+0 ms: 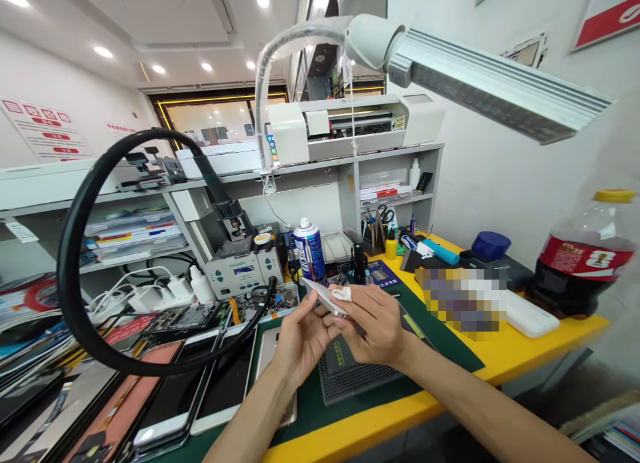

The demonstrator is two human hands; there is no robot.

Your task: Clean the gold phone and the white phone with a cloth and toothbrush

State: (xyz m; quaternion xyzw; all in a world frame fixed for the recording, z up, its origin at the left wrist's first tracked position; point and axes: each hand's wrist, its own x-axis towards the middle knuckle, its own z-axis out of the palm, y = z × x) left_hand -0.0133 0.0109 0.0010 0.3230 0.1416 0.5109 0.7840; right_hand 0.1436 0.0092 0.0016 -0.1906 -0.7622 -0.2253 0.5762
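Over the green mat, a thin silver-edged phone is held up, seen nearly edge-on and tilted. My left hand is closed round its near left side, thumb along the edge. My right hand pinches a small white piece of tissue against the phone, its fingers also on the phone's right end. The phone's far face is hidden from this angle. Below both hands lies a dark grey perforated pad.
Several phones and tablets lie at left under a black looped hose. Behind stand a rework station and a blue spray can. A lamp hangs overhead; a cola bottle stands on the right.
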